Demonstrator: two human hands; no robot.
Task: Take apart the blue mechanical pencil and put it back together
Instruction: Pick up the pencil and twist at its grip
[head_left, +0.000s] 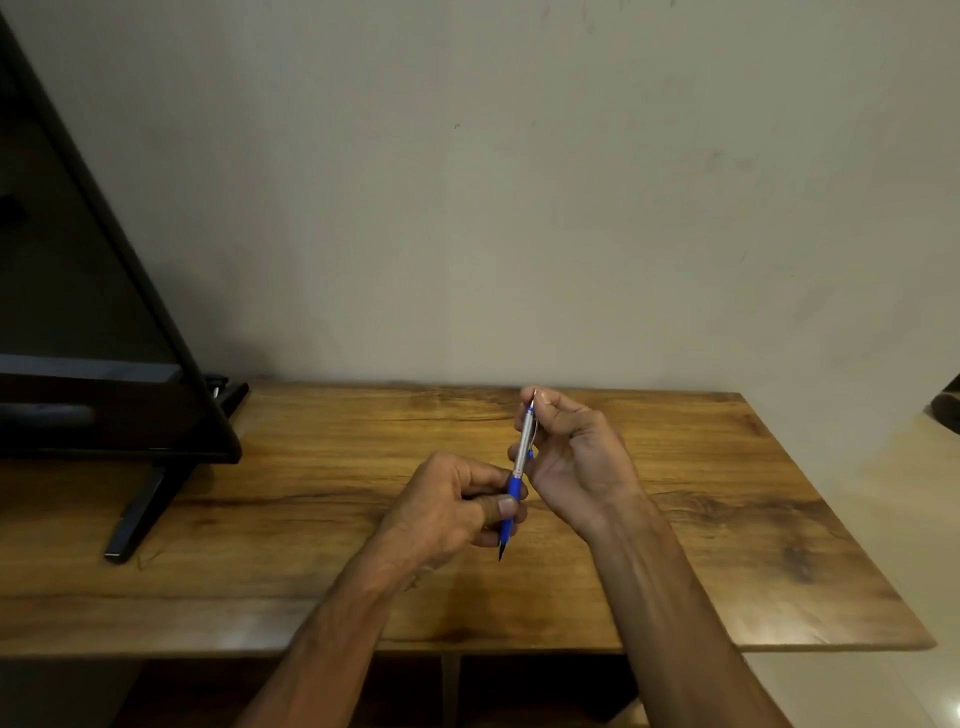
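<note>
A plain, pale grey-green plaster wall (519, 182) fills the upper half of the view, and against it stands a rectangular wooden table with a warm brown, strongly grained top (727, 545). At the far left of the table a large black flat screen on a black angled stand (104, 338) leans out of the frame, well apart from the work. Nothing else lies on the bare wood near the hands, so no loose parts are visible yet.

Both forearms reach in from below and meet above the middle of the table. The right hand (576, 457) is turned palm inward, its fingers curled around the upper silver part of the barrel, with the thumb and forefinger closed near the top end. The left hand (447, 509) is closed on the lower blue rubber grip, thumb pressed across it.

Between them the blue mechanical pencil with a silver metal barrel (519, 467) is held nearly upright, clear of the table, dark tip pointing down toward the person. It looks whole. Holding one half in each hand would let the two sections be twisted against each other, so this reads as either the start of unscrewing or a final tightening; which one cannot be told.
</note>
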